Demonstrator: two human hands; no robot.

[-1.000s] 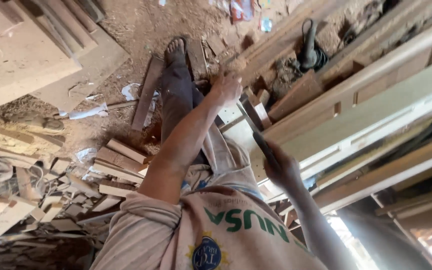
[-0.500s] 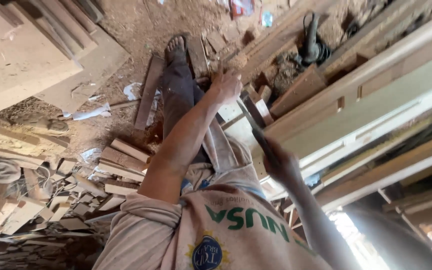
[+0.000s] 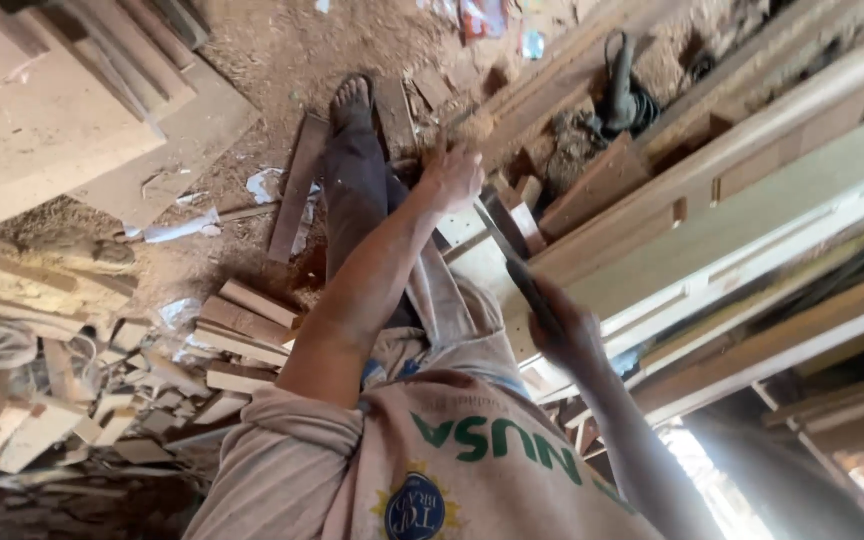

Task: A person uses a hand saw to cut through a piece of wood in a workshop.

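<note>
A red and white packet (image 3: 479, 17) lies on the dirt floor (image 3: 282, 60) at the top of the view, with a small pale blue wrapper (image 3: 533, 44) just to its right; torn white paper scraps (image 3: 264, 185) lie further left beside a dark plank (image 3: 297, 190). The person's shirt (image 3: 452, 470) carries green lettering and a round blue and yellow badge near the bottom edge.

The left hand (image 3: 450, 178) reaches out at arm's length, its grip closed around a wooden handle (image 3: 472, 125). The right hand (image 3: 570, 335), near the body, has its grip clamped on a dark, flat blade-like tool (image 3: 512, 265) that slants up across a pale board (image 3: 477, 265) on the counter (image 3: 732, 240). A bare foot (image 3: 350, 100) rests on the floor beyond.
</note>
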